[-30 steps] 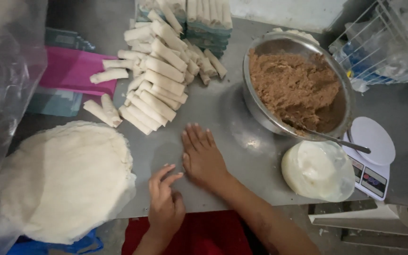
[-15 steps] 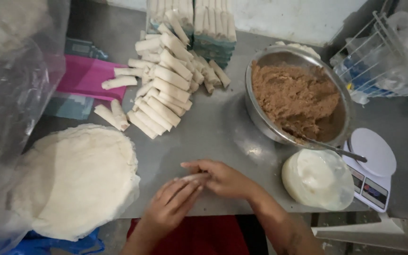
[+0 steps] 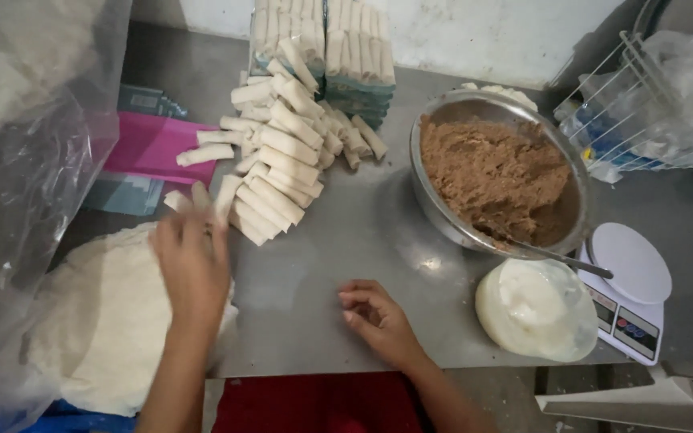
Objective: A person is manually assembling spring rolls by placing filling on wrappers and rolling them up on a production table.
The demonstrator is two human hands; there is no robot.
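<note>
My left hand (image 3: 192,261) is stretched out, fingers apart, over the right edge of a round stack of thin white wrappers (image 3: 110,321) at the table's left; it holds nothing that I can see. On the bare metal table (image 3: 362,240) near the front edge rests my right hand (image 3: 378,317), its fingers curled loosely and empty. Just beyond the left hand lies a pile of several rolled white pastry sticks (image 3: 278,164). A metal bowl (image 3: 443,216) of brown filling (image 3: 495,176) sits to the right, with a spoon handle (image 3: 559,258) sticking out.
More rolls are stacked on trays (image 3: 322,48) at the back. A clear plastic tub of white paste (image 3: 535,309) and a small white kitchen scale (image 3: 631,293) stand at the right. A pink sheet (image 3: 150,148) and a plastic bag (image 3: 18,144) lie left; a wire rack (image 3: 643,88) is far right.
My two hands were together at the front middle; the left has swung out to the wrapper stack, and the right has stayed low and curled. The view has shifted slightly.
</note>
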